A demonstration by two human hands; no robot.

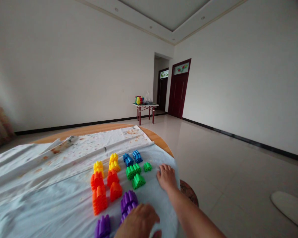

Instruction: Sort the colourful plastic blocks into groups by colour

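Note:
My right hand [167, 177] lies palm down on the pale cloth near the table's right edge. Its fingers are slightly apart, just right of a small green block [147, 167]. Close to me, my left hand [140, 220] hovers by a stack of purple blocks [129, 200] and partly covers it. Its fingers are bent, with a gap between them and the thumb, and nothing shows in that gap. Another purple block [103, 226] stands left of this hand. Beyond are orange blocks [99, 200], yellow blocks [114, 162], blue blocks [128, 160] and more green blocks [133, 171], grouped by colour.
A wrinkled, stained cloth [72, 158] covers most of the round wooden table [161, 142]. Below its right edge shows a patterned stool seat [188, 191]. A small table [145, 105] with bags stands by the far wall, near a dark red door [178, 91].

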